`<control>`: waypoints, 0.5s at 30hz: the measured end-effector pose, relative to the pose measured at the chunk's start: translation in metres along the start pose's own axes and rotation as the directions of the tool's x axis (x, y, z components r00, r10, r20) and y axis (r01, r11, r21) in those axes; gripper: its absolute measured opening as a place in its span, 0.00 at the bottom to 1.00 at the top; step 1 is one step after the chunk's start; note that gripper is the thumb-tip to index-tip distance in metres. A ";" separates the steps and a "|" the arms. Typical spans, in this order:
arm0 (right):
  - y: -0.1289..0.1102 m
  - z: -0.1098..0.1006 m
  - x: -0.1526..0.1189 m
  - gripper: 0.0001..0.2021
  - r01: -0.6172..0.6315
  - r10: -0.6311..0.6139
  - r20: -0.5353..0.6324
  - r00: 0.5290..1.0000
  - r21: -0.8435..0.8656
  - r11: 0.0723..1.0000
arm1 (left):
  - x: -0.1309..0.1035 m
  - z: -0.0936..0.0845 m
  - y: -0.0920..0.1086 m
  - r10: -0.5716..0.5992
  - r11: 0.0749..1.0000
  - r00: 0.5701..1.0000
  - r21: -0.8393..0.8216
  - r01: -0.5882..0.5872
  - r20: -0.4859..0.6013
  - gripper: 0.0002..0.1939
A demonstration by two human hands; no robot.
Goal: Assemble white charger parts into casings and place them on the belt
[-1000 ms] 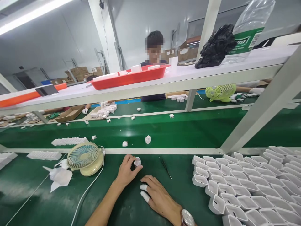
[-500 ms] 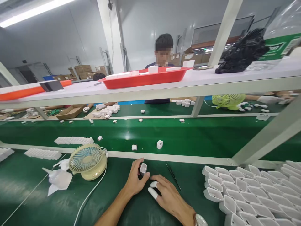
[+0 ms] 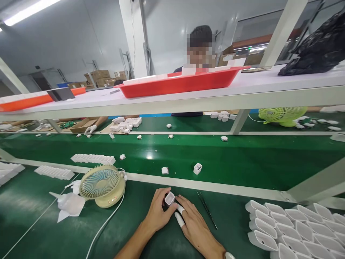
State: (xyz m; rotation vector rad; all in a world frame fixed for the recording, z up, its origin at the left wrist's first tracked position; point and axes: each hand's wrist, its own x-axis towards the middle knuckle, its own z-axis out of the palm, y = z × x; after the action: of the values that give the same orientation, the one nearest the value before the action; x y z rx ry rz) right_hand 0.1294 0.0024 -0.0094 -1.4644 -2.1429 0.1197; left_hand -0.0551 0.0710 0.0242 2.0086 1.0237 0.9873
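A small white open-topped housing is held between the thumb and fingers of my left hand, over the green tabletop. Close on its right is my right hand, palm down, with white covers on two fingers; its fingertips are beside the housing and the left thumb, and whether they touch it is unclear. Dark tweezers lie just right of that hand. Many white housings stand in rows at the lower right.
A yellow fan with a white cable and a white bottle stand at left. Beyond a pale rail, a green belt carries white parts. A shelf with a red tray crosses above. A person sits opposite.
My right hand has moved up to the housing, closing the gap to my left hand. The view has shifted, and a gloved hand across the belt has reached toward parts on it.
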 end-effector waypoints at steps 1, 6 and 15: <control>0.000 0.000 0.000 0.28 -0.005 0.005 0.011 1.000 0.007 1.000 | 0.000 0.000 0.000 0.001 1.000 1.000 -0.008 -0.001 0.015 0.26; -0.003 -0.004 0.002 0.24 -0.027 0.027 0.054 0.998 -0.001 1.000 | -0.003 -0.002 -0.003 0.004 0.999 0.996 -0.037 -0.001 0.086 0.31; -0.001 -0.005 0.002 0.24 -0.028 0.026 0.024 0.999 0.065 0.997 | -0.002 0.000 -0.005 0.030 0.999 0.998 0.017 -0.031 0.054 0.23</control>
State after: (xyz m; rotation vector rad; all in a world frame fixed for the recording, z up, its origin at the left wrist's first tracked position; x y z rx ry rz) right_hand 0.1308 0.0025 -0.0042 -1.4616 -2.1174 0.2153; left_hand -0.0580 0.0719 0.0197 2.0602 0.9790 0.9383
